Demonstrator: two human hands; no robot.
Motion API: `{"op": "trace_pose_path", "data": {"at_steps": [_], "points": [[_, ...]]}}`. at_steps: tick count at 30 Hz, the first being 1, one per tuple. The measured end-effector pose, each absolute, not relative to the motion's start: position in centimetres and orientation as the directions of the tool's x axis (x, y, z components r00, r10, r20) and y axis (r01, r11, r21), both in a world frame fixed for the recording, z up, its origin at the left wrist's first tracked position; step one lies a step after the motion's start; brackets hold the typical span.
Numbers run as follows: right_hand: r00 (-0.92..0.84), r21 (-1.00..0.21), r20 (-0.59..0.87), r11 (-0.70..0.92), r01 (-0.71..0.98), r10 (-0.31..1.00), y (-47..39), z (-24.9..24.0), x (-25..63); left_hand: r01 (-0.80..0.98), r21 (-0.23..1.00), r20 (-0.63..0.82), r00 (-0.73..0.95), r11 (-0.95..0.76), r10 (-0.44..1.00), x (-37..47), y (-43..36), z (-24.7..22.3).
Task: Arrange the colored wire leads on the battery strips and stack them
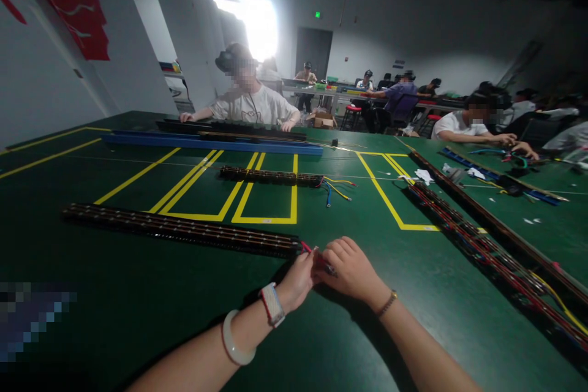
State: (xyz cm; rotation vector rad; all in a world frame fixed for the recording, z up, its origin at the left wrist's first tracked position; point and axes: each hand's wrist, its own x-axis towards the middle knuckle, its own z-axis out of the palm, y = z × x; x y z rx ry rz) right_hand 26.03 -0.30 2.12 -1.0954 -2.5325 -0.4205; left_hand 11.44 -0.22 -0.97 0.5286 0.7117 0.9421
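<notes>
A long dark bar with copper-coloured strips lies across the green table in front of me, and short red wires come out of its right end. My left hand is closed on these wires just beyond the bar's end. Close against it, my right hand is also closed, its fingers curled at the wire ends. Part of what it grips is hidden by the fingers. Farther back rests a shorter dark bar with yellow, blue and red wires at its right end.
Yellow tape outlines mark the green table. A blue channel runs along the far edge, before a seated person. Wired bars lie at the right, with white scraps and another person's hands beyond.
</notes>
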Motion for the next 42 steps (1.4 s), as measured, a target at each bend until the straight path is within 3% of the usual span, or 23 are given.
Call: {"op": "trace_pose_path", "data": {"at_steps": [4, 11, 20, 26, 32, 42], "points": [[-0.573, 0.162, 0.357, 0.555, 0.816, 0.738, -0.5, 2.6, 25.8, -0.498, 0.717, -0.303, 0.409, 0.489, 0.861, 11.6, -0.2, -0.9], [-0.457, 0.055, 0.244, 0.458, 0.887, 0.856, 1.3, 3.4, 26.6, -0.434, 0.761, -0.313, 0.406, 0.482, 0.859, 11.5, -0.5, -0.5], [-0.471, 0.000, 0.313, 0.496, 0.869, 0.825, 7.1, 2.1, 28.4, -0.341, 0.803, -0.328, 0.430, 0.488, 0.841, 11.1, -0.3, -0.3], [-0.394, -0.133, 0.435, 0.491, 0.861, 0.809, 7.4, -0.9, 28.3, -0.382, 0.768, -0.329, 0.453, 0.513, 0.829, 11.1, -0.4, 0.0], [-0.396, -0.270, 0.435, 0.536, 0.800, 0.809, 6.0, -0.9, 28.1, -0.408, 0.766, -0.335, 0.407, 0.497, 0.850, 11.2, -1.3, 0.7], [-0.431, -0.293, 0.436, 0.577, 0.762, 0.790, 5.2, -0.5, 28.0, -0.037, 0.895, -0.393, 0.407, 0.445, 0.824, 9.9, 0.2, 1.0]]}}
